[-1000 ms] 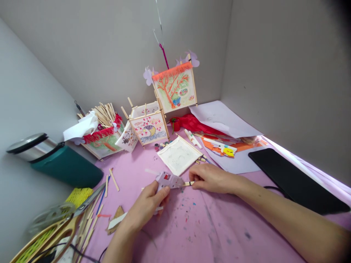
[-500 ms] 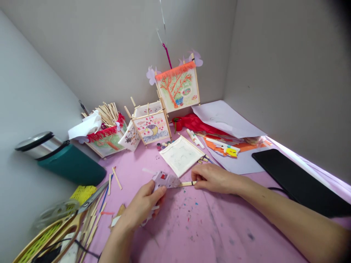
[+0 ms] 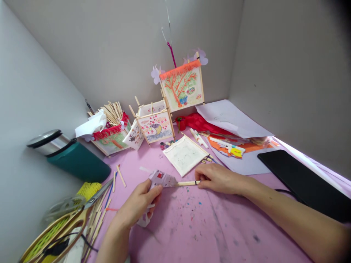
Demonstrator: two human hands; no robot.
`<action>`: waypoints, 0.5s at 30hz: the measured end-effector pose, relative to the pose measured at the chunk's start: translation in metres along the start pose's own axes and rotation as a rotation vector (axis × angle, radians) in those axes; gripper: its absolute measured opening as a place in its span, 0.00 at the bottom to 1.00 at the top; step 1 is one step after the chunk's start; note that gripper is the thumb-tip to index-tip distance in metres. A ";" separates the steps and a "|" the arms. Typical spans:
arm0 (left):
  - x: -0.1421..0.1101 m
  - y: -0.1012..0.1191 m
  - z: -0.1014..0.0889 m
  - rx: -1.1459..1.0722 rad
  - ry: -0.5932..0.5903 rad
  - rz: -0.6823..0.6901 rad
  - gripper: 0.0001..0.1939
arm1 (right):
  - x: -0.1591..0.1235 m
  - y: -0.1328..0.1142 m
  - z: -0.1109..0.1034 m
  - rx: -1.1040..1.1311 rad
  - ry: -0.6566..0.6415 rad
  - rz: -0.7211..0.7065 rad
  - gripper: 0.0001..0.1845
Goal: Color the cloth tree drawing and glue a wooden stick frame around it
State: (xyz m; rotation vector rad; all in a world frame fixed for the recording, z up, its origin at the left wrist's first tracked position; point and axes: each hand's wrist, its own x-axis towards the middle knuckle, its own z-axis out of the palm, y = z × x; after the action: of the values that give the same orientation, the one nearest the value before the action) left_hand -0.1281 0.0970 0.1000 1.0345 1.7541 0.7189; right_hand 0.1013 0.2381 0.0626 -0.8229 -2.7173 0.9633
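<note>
My left hand (image 3: 138, 204) pinches a small white paper panel with red marks (image 3: 161, 179), fixed to one end of a thin wooden stick (image 3: 185, 183). My right hand (image 3: 216, 178) pinches the other end of that stick, just above the pink table cover (image 3: 192, 233). A white paper panel on a stick frame (image 3: 185, 154) lies flat just beyond my hands.
A painted lantern with orange fringe (image 3: 183, 86) hangs at the back; two more paper lanterns (image 3: 153, 124) and a box of sticks (image 3: 111, 120) stand left of it. A green flask (image 3: 70, 157) lies left. Scissors (image 3: 95, 191) and loose sticks lie front left, a black tablet (image 3: 301, 182) right.
The paper panel has slid left along the stick, so more bare stick shows between my hands. The view has shifted slightly; both hands keep their grip.
</note>
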 end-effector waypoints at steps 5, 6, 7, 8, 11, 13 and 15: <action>-0.005 0.001 -0.007 0.013 0.045 -0.018 0.19 | -0.001 -0.004 -0.002 0.004 -0.002 -0.002 0.02; -0.006 0.002 -0.009 0.020 0.051 -0.023 0.19 | -0.001 -0.004 -0.002 0.003 0.000 -0.004 0.02; -0.007 0.002 -0.010 0.025 0.056 -0.026 0.19 | -0.001 -0.004 -0.003 0.001 0.002 -0.004 0.02; -0.008 0.002 -0.011 0.027 0.061 -0.027 0.19 | 0.000 -0.004 -0.003 -0.001 0.004 -0.003 0.02; -0.011 0.002 -0.015 0.021 0.086 -0.022 0.18 | 0.000 -0.002 -0.002 -0.006 0.006 0.002 0.03; -0.012 0.001 -0.018 0.019 0.101 -0.030 0.18 | 0.000 -0.001 0.000 -0.009 0.008 0.000 0.03; -0.013 -0.001 -0.021 0.022 0.104 -0.056 0.18 | 0.001 0.000 0.001 -0.006 0.005 -0.004 0.03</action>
State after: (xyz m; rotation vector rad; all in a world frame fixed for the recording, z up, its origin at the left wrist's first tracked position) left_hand -0.1447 0.0848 0.1130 0.9736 1.8769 0.7304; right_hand 0.1007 0.2382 0.0619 -0.8200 -2.7177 0.9522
